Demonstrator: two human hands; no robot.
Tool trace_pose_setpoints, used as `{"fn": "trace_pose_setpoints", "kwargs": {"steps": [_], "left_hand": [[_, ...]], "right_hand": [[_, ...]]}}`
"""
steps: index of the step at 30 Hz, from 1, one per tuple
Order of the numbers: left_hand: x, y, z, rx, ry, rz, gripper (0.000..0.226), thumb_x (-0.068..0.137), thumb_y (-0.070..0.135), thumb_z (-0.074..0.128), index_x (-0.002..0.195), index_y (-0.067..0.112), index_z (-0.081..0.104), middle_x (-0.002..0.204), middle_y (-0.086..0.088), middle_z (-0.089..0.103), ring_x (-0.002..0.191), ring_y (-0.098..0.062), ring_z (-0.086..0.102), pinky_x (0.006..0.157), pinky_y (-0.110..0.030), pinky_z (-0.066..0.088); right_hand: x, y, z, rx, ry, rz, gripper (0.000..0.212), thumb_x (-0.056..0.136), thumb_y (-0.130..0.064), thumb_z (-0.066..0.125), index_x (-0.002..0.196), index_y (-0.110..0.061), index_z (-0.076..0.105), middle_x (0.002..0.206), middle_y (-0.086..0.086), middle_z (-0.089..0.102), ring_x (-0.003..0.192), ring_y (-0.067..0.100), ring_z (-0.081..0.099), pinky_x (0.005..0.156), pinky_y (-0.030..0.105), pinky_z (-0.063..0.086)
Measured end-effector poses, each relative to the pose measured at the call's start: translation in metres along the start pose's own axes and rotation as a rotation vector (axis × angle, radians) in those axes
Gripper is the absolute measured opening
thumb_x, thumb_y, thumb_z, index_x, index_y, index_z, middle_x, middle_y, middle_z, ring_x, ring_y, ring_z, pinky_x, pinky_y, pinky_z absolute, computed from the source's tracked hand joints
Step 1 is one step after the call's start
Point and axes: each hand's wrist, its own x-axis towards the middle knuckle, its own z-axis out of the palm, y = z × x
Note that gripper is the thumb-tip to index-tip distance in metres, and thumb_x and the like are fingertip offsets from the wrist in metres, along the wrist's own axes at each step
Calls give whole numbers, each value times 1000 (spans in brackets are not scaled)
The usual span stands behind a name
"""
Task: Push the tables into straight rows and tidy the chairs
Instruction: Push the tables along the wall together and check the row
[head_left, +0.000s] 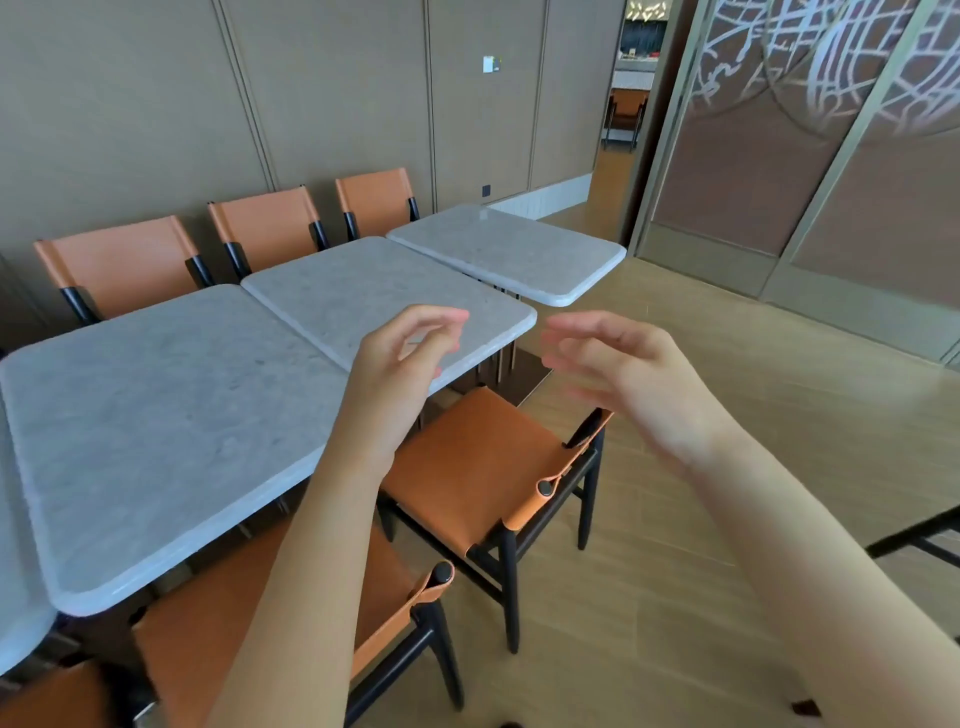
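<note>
In the head view, both hands hang in the air and hold nothing. The left hand has its fingers loosely curled, thumb and fingertips near each other but with nothing between them. The right hand is spread and relaxed; it is somewhat blurred, so I cannot tell exactly how its fingers lie.

Just beyond the left fingertips lies the near corner of the middle table. To the left of those fingers, the near table butts edge to edge against the middle one. Beyond and to the right of both hands, the far table sits offset: its near edge stands further back than the middle table's, so the row looks stepped there rather than straight.

Below the fingers of both hands, a chair is partly tucked under the middle table, its back pointing toward the right hand's side. Nearer the person, under the left forearm, a second chair is pushed in at the near table. Three chairs line the wall beyond the tables.

My reading: the near two tables seem aligned, while the far table probably needs shifting into line, with no seat on its near side.
</note>
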Motion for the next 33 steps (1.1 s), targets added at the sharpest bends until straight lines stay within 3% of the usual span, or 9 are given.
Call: {"fn": "trace_pose_setpoints", "kwargs": {"steps": [5,11,17,25,33], "left_hand": [[82,-1,44,1,-8,-38,13,97,33,62,96,33,75,104,14,73,103,-9,70,103,-42,51],[163,-3,101,-31,-48,-55,15,98,28,60,102,25,75,108,14,74,97,-4,72,102,-38,52],[211,-13,152,-19,-113,-70,15,99,27,60,103,24,75,108,12,75,96,-2,72,100,-34,53],[258,-25,228,36,-174,-82,13,98,28,62,100,27,75,103,11,75,100,-5,71,102,-41,52],[317,-16,347,64,-170,-38,14,98,34,61,97,33,75,100,11,74,102,-6,70,103,-47,51]], "right_hand": [[74,-6,-44,-26,1,1,23,98,-16,58,114,-25,73,116,-5,73,108,8,69,95,34,56],[135,-1,-98,-37,44,17,22,98,-19,58,115,-24,71,116,-8,73,106,6,70,92,32,55],[180,9,-143,-14,112,18,20,99,-21,58,114,-24,72,118,-5,73,107,7,70,89,29,56],[237,37,-198,23,110,52,19,98,-22,60,112,-25,72,118,-6,72,106,8,70,93,34,55],[310,40,-309,15,89,2,21,99,-21,57,115,-23,71,116,-7,73,103,7,71,93,33,56]]}}
